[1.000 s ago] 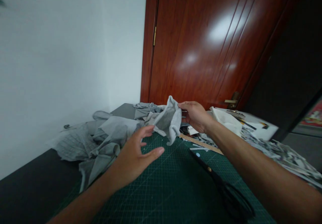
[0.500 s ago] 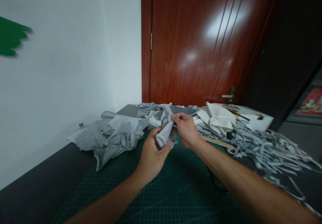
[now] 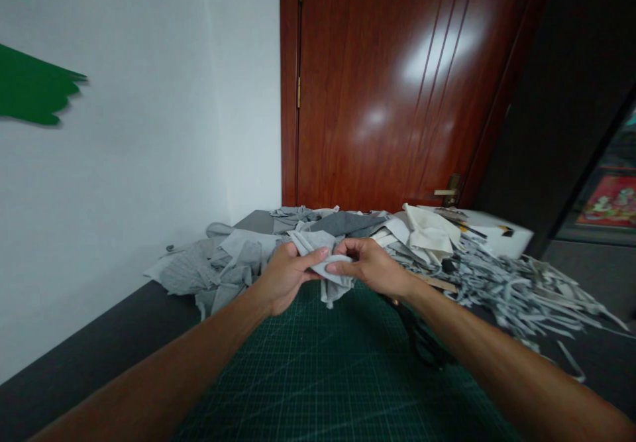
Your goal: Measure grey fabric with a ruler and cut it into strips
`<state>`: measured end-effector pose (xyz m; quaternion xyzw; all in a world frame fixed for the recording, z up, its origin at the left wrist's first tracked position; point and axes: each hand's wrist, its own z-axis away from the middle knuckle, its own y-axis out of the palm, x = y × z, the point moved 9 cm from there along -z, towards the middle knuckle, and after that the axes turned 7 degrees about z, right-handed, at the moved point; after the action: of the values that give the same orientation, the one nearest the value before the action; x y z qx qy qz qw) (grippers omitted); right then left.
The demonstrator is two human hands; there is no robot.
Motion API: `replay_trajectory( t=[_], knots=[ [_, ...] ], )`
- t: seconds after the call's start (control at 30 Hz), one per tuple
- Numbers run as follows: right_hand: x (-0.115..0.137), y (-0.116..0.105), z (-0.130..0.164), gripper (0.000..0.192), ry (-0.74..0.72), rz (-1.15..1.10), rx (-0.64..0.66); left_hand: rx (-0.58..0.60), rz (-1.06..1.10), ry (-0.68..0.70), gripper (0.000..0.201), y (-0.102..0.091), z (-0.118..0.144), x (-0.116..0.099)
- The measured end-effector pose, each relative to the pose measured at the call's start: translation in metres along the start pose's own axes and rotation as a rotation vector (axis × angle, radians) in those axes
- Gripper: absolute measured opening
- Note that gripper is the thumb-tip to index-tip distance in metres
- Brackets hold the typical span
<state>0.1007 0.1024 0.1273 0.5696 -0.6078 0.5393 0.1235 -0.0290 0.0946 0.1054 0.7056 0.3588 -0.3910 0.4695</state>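
Observation:
Above the green cutting mat [image 3: 308,369], both my hands pinch one piece of light grey fabric [image 3: 335,287]. My left hand [image 3: 285,275] is closed on its left side, thumb laid on top. My right hand [image 3: 370,266] grips the fabric's right side between thumb and fingers. A folded edge runs between the two thumbs, and a loose part hangs below. Dark-handled scissors [image 3: 422,339] lie on the mat beside my right forearm, partly hidden by it.
Grey fabric pieces [image 3: 199,273] are heaped on the left. Cream cloth [image 3: 430,230], a white box [image 3: 511,236] and a tangle of grey fabric strips [image 3: 507,293] lie on the right. A wooden ruler-like strip [image 3: 437,284] shows near my right wrist. A brown door [image 3: 368,84] stands behind.
My hands have turned the fabric from upright to lying more level, and both thumbs now press on its folded edge. My left hand has closed in. More of the scissors shows.

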Motion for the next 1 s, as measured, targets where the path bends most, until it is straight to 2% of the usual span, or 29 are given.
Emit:
replay_trajectory(
  t=[0.1,0.3,0.47,0.6,0.67,0.73,0.83,0.9,0.97,1.0],
  knots=[
    [-0.006,-0.014,0.001,0.051,0.044,-0.097,0.011,0.019,-0.049,-0.029,0.042,-0.005,-0.002,-0.005],
    [-0.015,-0.04,0.006,0.048,0.139,-0.228,-0.087,0.107,-0.237,-0.124,0.031,-0.011,-0.012,-0.019],
    [-0.022,-0.071,0.012,0.043,0.198,-0.248,-0.219,0.038,-0.3,-0.196,0.029,-0.037,-0.012,-0.032],
    [-0.025,-0.095,0.016,0.04,0.235,-0.204,-0.278,0.036,-0.379,-0.245,0.033,-0.053,-0.008,-0.045],
    [-0.026,-0.104,0.015,0.039,0.238,-0.164,-0.289,0.049,-0.454,-0.227,0.034,-0.056,-0.009,-0.055],
    [-0.027,-0.11,0.013,0.035,0.216,-0.107,-0.299,0.052,-0.557,-0.15,0.034,-0.056,-0.013,-0.069],
    [-0.026,-0.11,0.015,0.026,0.143,0.018,-0.316,0.038,-0.756,0.028,0.034,-0.053,-0.013,-0.088],
    [-0.025,-0.1,0.027,0.019,0.097,0.117,-0.271,0.097,-0.916,0.077,0.032,-0.048,-0.002,-0.087],
    [-0.027,-0.077,0.048,0.013,0.074,0.207,-0.127,0.249,-1.069,-0.01,0.026,-0.044,0.019,-0.067],
    [-0.029,-0.064,0.061,0.011,0.068,0.241,-0.038,0.351,-1.133,-0.12,0.02,-0.045,0.034,-0.05]
  ],
)
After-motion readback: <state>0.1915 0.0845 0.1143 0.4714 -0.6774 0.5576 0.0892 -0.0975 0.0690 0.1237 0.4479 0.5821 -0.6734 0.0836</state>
